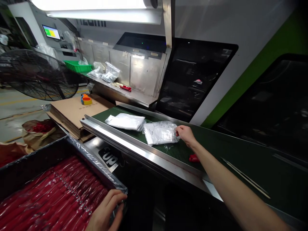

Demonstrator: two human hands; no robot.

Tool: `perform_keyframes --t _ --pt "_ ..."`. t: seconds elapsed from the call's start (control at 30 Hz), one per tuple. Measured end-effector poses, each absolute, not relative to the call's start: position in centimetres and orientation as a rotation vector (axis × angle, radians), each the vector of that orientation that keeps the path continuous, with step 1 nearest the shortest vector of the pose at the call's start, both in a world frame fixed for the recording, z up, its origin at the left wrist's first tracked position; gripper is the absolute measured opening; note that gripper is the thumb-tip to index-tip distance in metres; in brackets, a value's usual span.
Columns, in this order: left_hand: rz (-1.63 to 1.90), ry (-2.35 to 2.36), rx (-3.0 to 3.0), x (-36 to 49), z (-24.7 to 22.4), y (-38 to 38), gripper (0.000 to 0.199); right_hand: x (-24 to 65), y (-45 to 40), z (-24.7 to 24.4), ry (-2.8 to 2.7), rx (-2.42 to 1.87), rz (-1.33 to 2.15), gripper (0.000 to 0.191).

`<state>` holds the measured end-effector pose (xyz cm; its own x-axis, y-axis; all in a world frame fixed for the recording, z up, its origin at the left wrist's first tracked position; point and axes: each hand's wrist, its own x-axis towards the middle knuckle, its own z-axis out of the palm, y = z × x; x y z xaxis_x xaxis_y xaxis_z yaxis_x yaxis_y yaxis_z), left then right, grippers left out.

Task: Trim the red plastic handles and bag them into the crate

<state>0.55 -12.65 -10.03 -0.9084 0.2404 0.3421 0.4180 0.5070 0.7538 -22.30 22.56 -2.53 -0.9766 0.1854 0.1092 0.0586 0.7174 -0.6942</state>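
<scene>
My right hand (186,135) is closed in a pinch at the right edge of a clear plastic bag (160,132) with white contents, lying on the green conveyor belt (209,144). A bit of red shows at those fingertips, too small to name. A second white plastic bag (126,122) lies just left of it. Below my right forearm sits a small red part (193,158). My left hand (107,210) is curled over the near corner of a dark, plastic-lined box (96,158). Rows of red plastic-wrapped pieces (60,189) fill that box.
A metal rail (134,147) borders the belt. Two thin sticks (247,179) lie at its right. Stacked cardboard (69,109) holds a tape dispenser (86,99). A metal shelf (141,96) carries small bags (111,73). A large fan (40,75) stands left.
</scene>
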Motion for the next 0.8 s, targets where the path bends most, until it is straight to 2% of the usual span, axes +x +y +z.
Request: perform_keyframes --t 0.17,0.33,0.47,0.67,0.8 --pt "-1.606 -2.529 -0.462 -0.1 -8.7 -10.6 0.013 -19.9 22.1 -1.0 -2.624 -0.266 1.421 0.029" --pt "-2.054 -2.309 -0.388 -2.3 -4.5 -5.9 0.013 -13.0 19.4 0.9 -2.538 -0.063 1.552 0.030" --pt "-2.267 -2.252 -0.284 -3.7 -1.6 -1.8 0.027 -5.8 15.9 1.1 -2.534 0.053 1.576 0.026" --pt "-2.321 -2.301 -0.124 -2.2 -2.5 -0.4 0.026 0.1 14.4 -1.0 -2.496 -0.076 1.661 0.029" --pt "-2.246 -2.395 -0.083 -1.2 -2.7 -0.9 0.026 0.9 15.5 -1.3 -2.550 -0.043 1.629 0.023"
